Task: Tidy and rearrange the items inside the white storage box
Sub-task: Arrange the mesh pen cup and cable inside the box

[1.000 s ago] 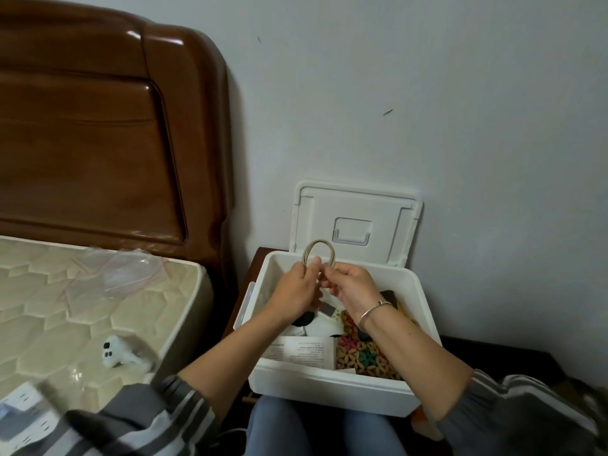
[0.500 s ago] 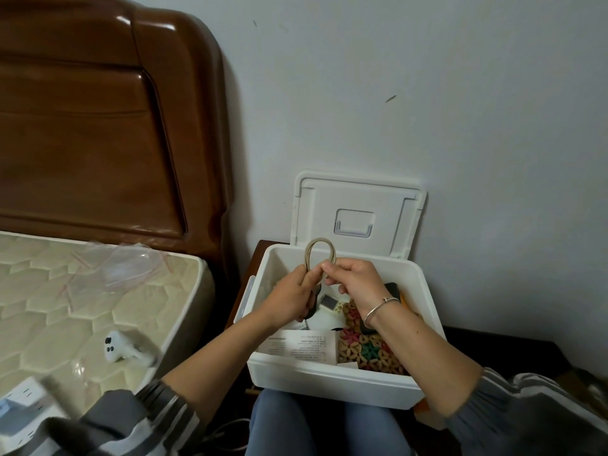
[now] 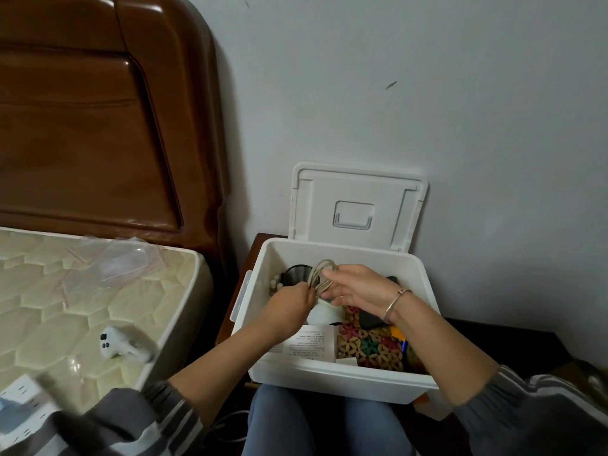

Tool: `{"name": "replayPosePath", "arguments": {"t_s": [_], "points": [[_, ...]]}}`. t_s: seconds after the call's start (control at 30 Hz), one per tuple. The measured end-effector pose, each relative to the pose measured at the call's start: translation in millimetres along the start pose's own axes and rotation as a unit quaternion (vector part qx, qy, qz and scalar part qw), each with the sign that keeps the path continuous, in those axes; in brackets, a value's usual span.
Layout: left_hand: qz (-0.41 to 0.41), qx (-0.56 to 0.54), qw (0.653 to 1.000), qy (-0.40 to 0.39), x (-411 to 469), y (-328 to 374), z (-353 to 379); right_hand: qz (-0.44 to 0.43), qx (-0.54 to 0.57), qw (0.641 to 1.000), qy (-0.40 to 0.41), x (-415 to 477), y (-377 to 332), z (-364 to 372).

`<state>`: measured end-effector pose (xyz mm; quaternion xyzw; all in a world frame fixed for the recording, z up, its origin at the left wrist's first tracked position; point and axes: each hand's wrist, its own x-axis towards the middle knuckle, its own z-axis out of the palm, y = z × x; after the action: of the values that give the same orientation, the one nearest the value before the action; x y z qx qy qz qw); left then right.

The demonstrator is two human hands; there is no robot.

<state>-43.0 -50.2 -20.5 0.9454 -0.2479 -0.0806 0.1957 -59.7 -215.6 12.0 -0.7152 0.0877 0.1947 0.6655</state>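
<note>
A pale wall [image 3: 444, 93] fills the back of the room, and a glossy brown headboard [image 3: 98, 126] stands against it on the left. Below the headboard lies a bare quilted mattress [image 3: 49, 307]. The white box [image 3: 329, 380] sits on the person's knees [image 3: 279, 419], its far side against a dark nightstand [image 3: 260, 245]. Its lid [image 3: 358, 205] is swung up and leans on the wall.

Both arms reach into the box, grey striped sleeves pushed up. The left hand [image 3: 289, 307] is over the middle of the box, its fingers curled tight and pinching the left side of a coil of beige cord [image 3: 324, 274] – the coil is held up just above the contents, toward the back. The right hand [image 3: 358, 287], a bracelet [image 3: 394, 299] on its wrist, meets the coil from the right with fingers nearly straight. One lies over the loop and others under it, but I cannot tell if they grip it or only touch it.

Inside the box, a woven mat [image 3: 371, 347] in several colours lies at the front right, with a printed leaflet [image 3: 309, 343] beside it at the front left. A black mesh cup [image 3: 296, 274] is at the back left, behind the coil. A white rounded thing [image 3: 324, 314] shows under the hands – what it is I cannot make out.

On the mattress lie a crumpled clear bag [image 3: 115, 261] near the headboard and a small white controller [image 3: 112, 345] near the edge.
</note>
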Motion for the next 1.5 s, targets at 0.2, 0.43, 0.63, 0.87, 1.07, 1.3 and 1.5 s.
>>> {"name": "replayPosePath", "arguments": {"t_s": [0.2, 0.43, 0.63, 0.87, 1.07, 1.3, 1.5], "points": [[0.024, 0.22, 0.975, 0.005, 6, 10, 20, 0.01, -0.234, 0.965, 0.12, 28, 4, 10], [0.086, 0.103, 0.99, 0.045, 25, -26, 30, -0.104, -0.263, 0.945, 0.163, 82, 26, -2], [-0.033, 0.046, 0.978, 0.203, 42, -78, 9, -0.187, -0.239, 0.907, 0.292, 140, 27, -3], [-0.193, -0.104, 0.969, 0.112, 50, -105, 19, -0.213, -0.464, 0.833, 0.215, 190, 49, 11], [-0.184, -0.11, 0.965, 0.151, 48, -110, 28, -0.199, -0.587, 0.759, 0.201, 201, 66, 10], [-0.191, -0.135, 0.961, 0.148, 51, -112, 31, -0.187, -0.627, 0.736, 0.173, 202, 68, 11], [-0.204, -0.142, 0.958, 0.141, 52, -113, 32, -0.228, -0.683, 0.674, 0.165, 198, 63, 9]]}}
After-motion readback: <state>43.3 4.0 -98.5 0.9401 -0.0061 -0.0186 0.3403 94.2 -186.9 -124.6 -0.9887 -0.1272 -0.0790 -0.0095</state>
